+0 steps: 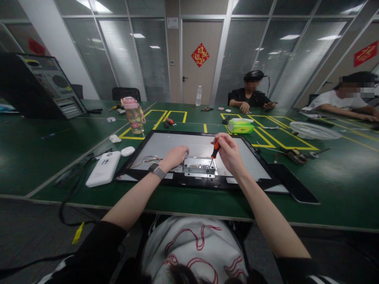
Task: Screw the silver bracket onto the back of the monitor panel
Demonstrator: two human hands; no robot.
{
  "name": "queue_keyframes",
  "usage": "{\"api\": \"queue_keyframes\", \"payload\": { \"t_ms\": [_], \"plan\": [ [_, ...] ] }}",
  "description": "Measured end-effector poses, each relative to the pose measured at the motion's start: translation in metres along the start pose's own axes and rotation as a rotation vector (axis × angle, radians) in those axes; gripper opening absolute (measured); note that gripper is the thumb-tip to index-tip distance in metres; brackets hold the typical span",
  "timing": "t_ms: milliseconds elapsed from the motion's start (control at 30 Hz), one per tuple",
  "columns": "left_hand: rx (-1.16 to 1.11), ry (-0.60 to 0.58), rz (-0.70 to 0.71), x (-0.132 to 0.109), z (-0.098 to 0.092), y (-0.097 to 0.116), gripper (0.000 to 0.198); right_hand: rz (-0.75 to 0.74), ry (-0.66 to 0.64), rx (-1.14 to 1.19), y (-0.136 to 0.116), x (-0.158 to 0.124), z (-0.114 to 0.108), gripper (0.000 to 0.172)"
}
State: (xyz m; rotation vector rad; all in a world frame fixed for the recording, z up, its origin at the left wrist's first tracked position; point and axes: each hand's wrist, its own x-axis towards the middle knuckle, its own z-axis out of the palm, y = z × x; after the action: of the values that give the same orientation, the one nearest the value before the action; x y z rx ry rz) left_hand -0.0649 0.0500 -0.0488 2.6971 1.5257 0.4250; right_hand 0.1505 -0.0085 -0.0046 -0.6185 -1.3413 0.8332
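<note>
A flat display panel with a black frame [166, 181] lies back side up on the green table in front of me. At its lower middle sits a silver metal bracket [198, 169]. My right hand [227, 152] is closed round the handle of an orange and black screwdriver [216, 148], whose shaft points down at the right part of the bracket. My left hand [177, 156] rests on the panel at the bracket's left end, fingers bent; whether they pinch anything is hidden. Thin wires [149, 159] run over the panel left of that hand.
Left of the panel are a white power bank [103, 169], a white oval object [127, 151] and a pink-lidded bottle [134, 116]. A green tissue pack [240, 126] stands behind it. A black slab [293, 182] and a white fan grille [314, 130] are right. Two people sit opposite.
</note>
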Motion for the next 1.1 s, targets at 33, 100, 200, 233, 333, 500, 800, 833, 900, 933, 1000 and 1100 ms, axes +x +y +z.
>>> {"api": "queue_keyframes", "payload": {
  "t_ms": [33, 100, 200, 233, 333, 500, 800, 833, 900, 933, 1000, 1100],
  "plan": [
    [-0.001, 0.0, 0.002, 0.0001, 0.0002, 0.0, 0.031, 0.005, -0.008, -0.009, 0.0, 0.0, -0.0001, 0.019],
    [0.0, -0.002, 0.001, 0.0002, 0.0005, 0.0001, 0.031, 0.019, -0.033, 0.011, -0.0006, -0.0002, 0.0006, 0.023],
    [0.003, 0.001, 0.004, -0.0001, 0.0002, 0.0004, 0.031, 0.036, -0.063, 0.068, -0.002, -0.0005, 0.0022, 0.025],
    [0.002, 0.002, 0.005, -0.0003, 0.0001, 0.0005, 0.031, 0.034, -0.064, 0.085, -0.0023, -0.0005, 0.0025, 0.023],
    [-0.005, 0.006, 0.012, -0.0007, -0.0003, 0.0005, 0.031, 0.013, -0.048, 0.096, -0.0014, 0.0, 0.0014, 0.019],
    [-0.007, 0.0, 0.008, -0.0007, -0.0003, 0.0001, 0.031, 0.0, -0.045, -0.017, 0.0026, 0.0009, -0.0025, 0.02],
    [-0.005, -0.002, -0.002, -0.0006, -0.0021, 0.0016, 0.031, -0.082, -0.092, -0.104, -0.0033, -0.0027, -0.0012, 0.025],
    [-0.007, -0.002, -0.003, -0.0006, -0.0019, 0.0015, 0.031, -0.101, -0.081, -0.141, -0.0043, -0.0033, -0.0006, 0.023],
    [-0.01, -0.001, -0.002, -0.0005, -0.0013, 0.0011, 0.031, -0.159, -0.027, -0.222, -0.0052, -0.004, 0.0006, 0.016],
    [-0.011, 0.0, -0.001, -0.0005, -0.001, 0.0008, 0.031, -0.202, 0.009, -0.266, -0.005, -0.0043, 0.0011, 0.012],
    [-0.01, 0.004, 0.002, -0.0004, -0.0005, 0.0004, 0.031, -0.28, 0.068, -0.348, -0.004, -0.0046, 0.0013, 0.009],
    [-0.003, 0.007, 0.005, -0.0005, -0.0006, 0.0004, 0.031, -0.312, 0.066, -0.43, -0.0034, -0.0055, 0.0003, 0.013]
  ]
}}
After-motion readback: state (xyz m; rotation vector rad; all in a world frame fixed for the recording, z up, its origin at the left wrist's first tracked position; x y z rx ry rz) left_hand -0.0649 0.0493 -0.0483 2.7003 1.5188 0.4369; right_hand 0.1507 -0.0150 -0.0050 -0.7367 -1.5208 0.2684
